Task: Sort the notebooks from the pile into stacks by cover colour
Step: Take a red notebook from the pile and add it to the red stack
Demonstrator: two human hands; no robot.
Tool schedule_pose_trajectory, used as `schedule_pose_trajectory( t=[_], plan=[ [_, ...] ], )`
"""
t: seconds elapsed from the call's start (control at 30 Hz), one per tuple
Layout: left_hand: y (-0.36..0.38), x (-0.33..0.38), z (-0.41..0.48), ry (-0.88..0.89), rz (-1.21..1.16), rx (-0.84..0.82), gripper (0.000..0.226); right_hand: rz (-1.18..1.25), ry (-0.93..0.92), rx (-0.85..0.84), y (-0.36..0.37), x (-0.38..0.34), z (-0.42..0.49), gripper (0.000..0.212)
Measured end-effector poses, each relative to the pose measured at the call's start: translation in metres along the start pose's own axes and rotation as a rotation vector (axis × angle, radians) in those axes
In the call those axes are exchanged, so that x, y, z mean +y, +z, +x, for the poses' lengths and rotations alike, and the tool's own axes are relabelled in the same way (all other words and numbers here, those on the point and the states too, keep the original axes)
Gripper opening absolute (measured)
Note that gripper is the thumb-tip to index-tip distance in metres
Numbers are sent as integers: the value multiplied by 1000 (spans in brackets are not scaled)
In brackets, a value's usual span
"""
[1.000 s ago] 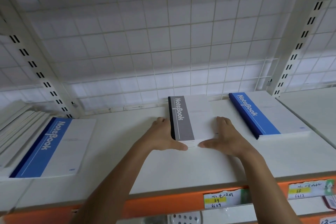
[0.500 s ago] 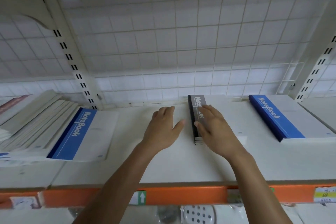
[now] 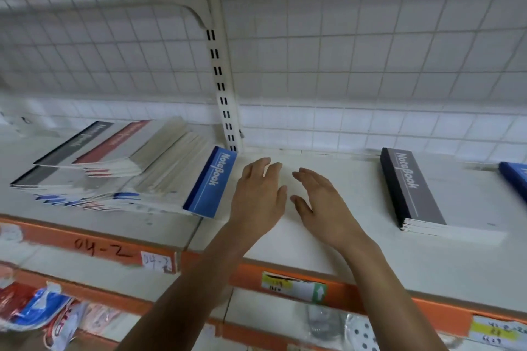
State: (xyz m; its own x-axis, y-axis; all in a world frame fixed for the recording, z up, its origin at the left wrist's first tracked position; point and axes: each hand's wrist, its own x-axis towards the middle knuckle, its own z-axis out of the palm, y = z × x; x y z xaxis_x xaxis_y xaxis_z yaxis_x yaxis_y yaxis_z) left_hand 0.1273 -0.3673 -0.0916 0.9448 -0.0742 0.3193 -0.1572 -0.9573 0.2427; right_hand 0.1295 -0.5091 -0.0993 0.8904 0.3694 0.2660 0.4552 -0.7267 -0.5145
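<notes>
A mixed pile of notebooks (image 3: 119, 171) lies fanned out on the left of the white shelf (image 3: 370, 259), showing grey, red and blue covers. Its rightmost one is a blue notebook (image 3: 211, 182). A stack of grey notebooks (image 3: 413, 191) lies on the right. The corner of a blue stack (image 3: 514, 179) shows at the right edge. My left hand (image 3: 259, 194) and my right hand (image 3: 319, 202) hover over bare shelf between pile and grey stack, fingers apart, holding nothing. The left hand is just right of the blue notebook.
A slotted upright post (image 3: 222, 88) and wire grid back the shelf. An orange price rail (image 3: 285, 282) with labels runs along the front edge. Packaged goods (image 3: 37, 310) lie on the lower shelf at bottom left.
Both hands have left the grey stack and moved left toward the pile. The view has swung left, so the grey stack now sits on the right.
</notes>
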Motion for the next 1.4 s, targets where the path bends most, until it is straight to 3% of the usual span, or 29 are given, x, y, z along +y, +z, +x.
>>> schedule_pose_trajectory(
  t=[0.23, 0.47, 0.83, 0.97, 1.1, 1.23, 1.33, 1.4],
  plan=[
    [-23, -65, -11, -38, 91, 80, 45, 11, -83, -64, 39, -55, 28, 52],
    [-45, -122, -18, -106, 248, 107, 56, 36, -123, -91, 70, -100, 51, 54],
    [-69, -211, -11, -417, 147, 94, 59, 86, -124, -116, 100, -143, 70, 52],
    [-68, -218, -6, -442, 181, 94, 54, 104, -88, -103, 105, -146, 76, 53],
    [-75, -219, -3, -376, 225, 226, 34, 150, -68, -55, 109, -147, 80, 50],
    [-77, -220, -7, -168, 32, 385, 22, 387, 86, 43, 105, -153, 82, 39],
    [-77, -210, -14, 46, -33, 434, 27, 776, 357, 83, 103, -158, 88, 37],
    [-78, -200, -18, 195, -97, 350, 37, 1164, 498, 40, 99, -159, 92, 40]
  ],
)
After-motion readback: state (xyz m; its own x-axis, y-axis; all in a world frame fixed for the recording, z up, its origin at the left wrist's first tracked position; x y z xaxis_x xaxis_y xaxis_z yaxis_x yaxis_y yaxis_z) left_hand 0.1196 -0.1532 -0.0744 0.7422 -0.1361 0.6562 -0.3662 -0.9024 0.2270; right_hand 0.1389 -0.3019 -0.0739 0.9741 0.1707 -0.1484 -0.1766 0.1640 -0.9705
